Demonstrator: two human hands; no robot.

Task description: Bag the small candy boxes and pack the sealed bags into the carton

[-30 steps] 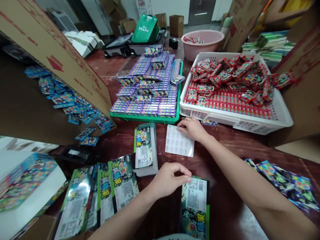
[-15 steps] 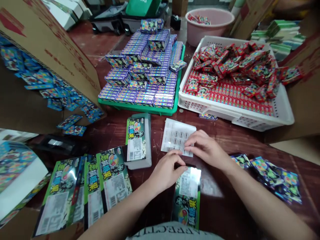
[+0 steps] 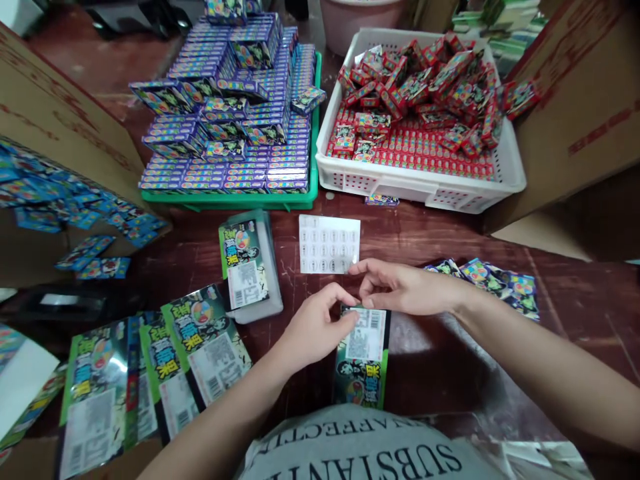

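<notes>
A green printed packet (image 3: 361,360) lies on the dark red table (image 3: 430,240) close in front of me. My left hand (image 3: 313,327) is curled at the packet's upper left corner, thumb and fingers pinched on its edge. My right hand (image 3: 400,288) hovers over the packet's top edge with fingertips pinched together; what they hold is too small to make out. Just beyond both hands lies a white sticker sheet (image 3: 329,243) with rows of round stickers.
A green tray (image 3: 230,198) piled with purple boxes and a white basket (image 3: 420,183) of red boxes stand behind. More green packets (image 3: 200,347) fan out at left, one on a clear box (image 3: 255,267). Blue packets (image 3: 495,283) lie right; cardboard boxes flank both sides.
My right hand came back from the sticker sheet toward the packet and now pinches over its top edge. The left hand stayed on the packet. The camera tilted down.
</notes>
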